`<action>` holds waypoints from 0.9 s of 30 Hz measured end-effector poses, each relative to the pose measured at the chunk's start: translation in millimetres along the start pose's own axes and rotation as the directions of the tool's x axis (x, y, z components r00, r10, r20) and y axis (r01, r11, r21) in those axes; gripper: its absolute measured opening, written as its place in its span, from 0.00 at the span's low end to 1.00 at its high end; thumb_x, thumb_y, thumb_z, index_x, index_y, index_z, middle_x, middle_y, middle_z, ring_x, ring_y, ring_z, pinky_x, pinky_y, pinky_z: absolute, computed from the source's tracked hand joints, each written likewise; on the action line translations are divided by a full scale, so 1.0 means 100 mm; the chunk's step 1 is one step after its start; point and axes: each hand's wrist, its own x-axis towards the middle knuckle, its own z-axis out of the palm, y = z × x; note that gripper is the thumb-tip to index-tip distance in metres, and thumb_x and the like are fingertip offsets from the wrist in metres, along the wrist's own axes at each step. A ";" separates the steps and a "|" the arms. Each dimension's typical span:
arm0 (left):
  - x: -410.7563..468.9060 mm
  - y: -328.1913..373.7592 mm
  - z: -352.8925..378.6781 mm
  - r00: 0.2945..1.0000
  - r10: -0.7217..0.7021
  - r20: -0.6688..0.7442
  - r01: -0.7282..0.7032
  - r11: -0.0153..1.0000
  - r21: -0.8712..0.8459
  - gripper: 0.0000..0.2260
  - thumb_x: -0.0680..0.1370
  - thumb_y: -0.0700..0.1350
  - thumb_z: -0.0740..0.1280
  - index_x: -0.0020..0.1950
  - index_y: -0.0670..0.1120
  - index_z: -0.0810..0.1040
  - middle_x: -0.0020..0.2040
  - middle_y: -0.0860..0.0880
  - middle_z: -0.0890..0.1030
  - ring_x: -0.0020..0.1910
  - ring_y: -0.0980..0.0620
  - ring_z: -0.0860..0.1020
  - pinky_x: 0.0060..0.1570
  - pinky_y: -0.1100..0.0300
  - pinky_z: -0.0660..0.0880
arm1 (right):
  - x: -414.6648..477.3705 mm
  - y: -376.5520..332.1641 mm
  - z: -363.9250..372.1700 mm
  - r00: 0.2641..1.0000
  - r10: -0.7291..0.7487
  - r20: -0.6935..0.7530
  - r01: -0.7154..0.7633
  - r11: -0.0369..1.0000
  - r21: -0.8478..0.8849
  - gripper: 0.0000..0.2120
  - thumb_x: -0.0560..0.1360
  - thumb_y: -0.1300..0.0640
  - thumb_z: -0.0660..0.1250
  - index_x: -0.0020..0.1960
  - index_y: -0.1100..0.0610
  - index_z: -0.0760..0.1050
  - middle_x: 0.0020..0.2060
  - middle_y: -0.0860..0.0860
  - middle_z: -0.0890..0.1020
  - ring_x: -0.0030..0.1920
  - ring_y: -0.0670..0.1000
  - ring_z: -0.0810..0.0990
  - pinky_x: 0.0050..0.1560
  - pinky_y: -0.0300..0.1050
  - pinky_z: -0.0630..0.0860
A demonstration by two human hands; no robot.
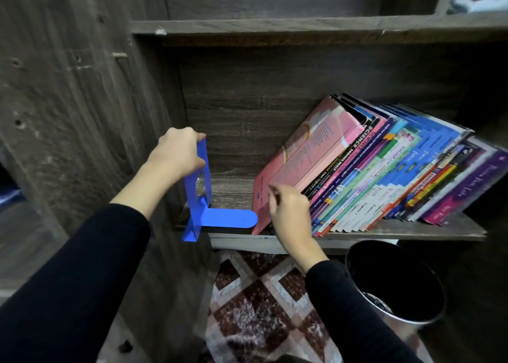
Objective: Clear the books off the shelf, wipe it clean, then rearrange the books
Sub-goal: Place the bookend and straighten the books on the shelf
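1. Left hand (176,153): fingers and thumb curled over the top edge of the blue bookend (228,218), pinching its upright plate between them. The sleeve is dark and the wrist bare.
2. Blue bookend: L-shaped, with the upright plate standing at the left end of the shelf (231,195). The flat tongue lies on the shelf board and points right. Its rounded tip is at the lower corner of the pink book (302,153). The bottom of the upright plate hangs slightly past the shelf's front edge.
3. Right hand (288,219): set against the lower front edge of the pink book, fingers bent toward the cover. The fingertips are blurred, so whether they pinch the cover or merely touch it cannot be told.
4. Pink book: the leftmost of the row, leaning right, its back cover facing the camera.
5. Books (384,170): a packed row of thin, colourful volumes on the right part of the same shelf. All lean right, spines facing outward, bottom edges at the shelf front.
6. Shelf unit: dark wood grain, with a side panel (82,101) at left and an upper board (275,28) above the row.
7. A pale cloth (478,3) lies in the upper right compartment.
8. Below the shelf stand a black bin (395,280) and a checked floor covering (261,294).
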 end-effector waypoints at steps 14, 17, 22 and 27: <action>0.57 -0.24 0.04 0.998 -0.009 -0.069 0.006 0.999 -0.038 0.28 0.73 0.41 0.71 0.72 0.50 0.69 0.65 0.40 0.75 0.65 0.39 0.72 0.64 0.51 0.69 | 0.37 -0.16 0.70 0.749 0.360 0.556 -0.294 0.933 -0.207 0.14 0.78 0.59 0.64 0.62 0.63 0.75 0.56 0.64 0.79 0.59 0.64 0.76 0.54 0.50 0.74; 0.68 -0.29 0.16 0.998 -0.019 -0.060 0.016 0.999 -0.047 0.27 0.74 0.41 0.70 0.72 0.50 0.69 0.64 0.40 0.75 0.64 0.39 0.72 0.64 0.51 0.69 | 0.42 -0.14 0.85 0.718 0.388 0.578 -0.317 0.922 -0.224 0.13 0.77 0.60 0.65 0.60 0.63 0.76 0.56 0.64 0.79 0.58 0.63 0.77 0.53 0.49 0.74; 0.86 -0.36 0.39 0.998 -0.023 -0.058 0.020 0.999 -0.050 0.27 0.74 0.39 0.69 0.72 0.50 0.68 0.65 0.40 0.75 0.64 0.39 0.72 0.63 0.51 0.70 | 0.44 -0.07 1.02 0.700 0.411 0.584 -0.332 0.911 -0.244 0.11 0.77 0.65 0.61 0.58 0.65 0.74 0.56 0.64 0.78 0.58 0.65 0.76 0.54 0.51 0.74; 0.97 -0.42 0.49 0.998 -0.039 -0.043 0.038 0.999 -0.013 0.27 0.74 0.40 0.69 0.72 0.50 0.69 0.65 0.39 0.75 0.64 0.38 0.72 0.62 0.51 0.70 | 0.42 -0.07 1.12 0.722 0.375 0.582 -0.254 0.925 -0.281 0.13 0.77 0.70 0.55 0.59 0.66 0.74 0.56 0.64 0.78 0.58 0.64 0.76 0.54 0.53 0.73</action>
